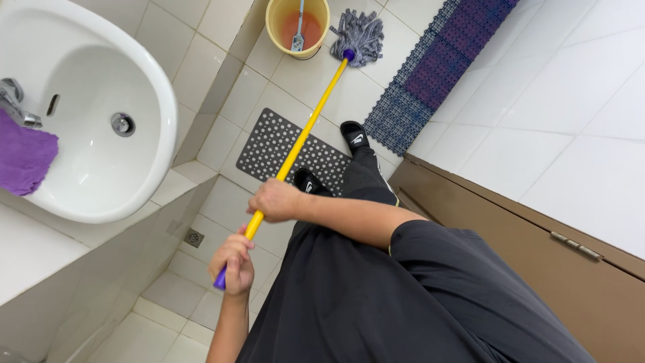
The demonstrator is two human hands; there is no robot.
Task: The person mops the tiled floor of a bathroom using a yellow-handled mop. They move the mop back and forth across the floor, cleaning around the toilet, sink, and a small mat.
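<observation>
I hold a mop with a long yellow handle (316,111) in both hands. My left hand (232,265) grips the purple end of the handle, close to my body. My right hand (275,199) is closed around the yellow shaft a little further along. The grey string mop head (363,33) lies on the white tiled floor beside a yellow bucket (297,27) that holds orange-tinted water and a tool. My feet in black slides (354,134) stand on and next to a dark perforated mat (269,144).
A white washbasin (87,114) with a tap and a purple cloth (23,158) is on the left above a tiled ledge. A purple-grey grid mat (437,67) lies against the white tiled wall. A brown door (537,249) is on the right. A floor drain (193,237) sits below the ledge.
</observation>
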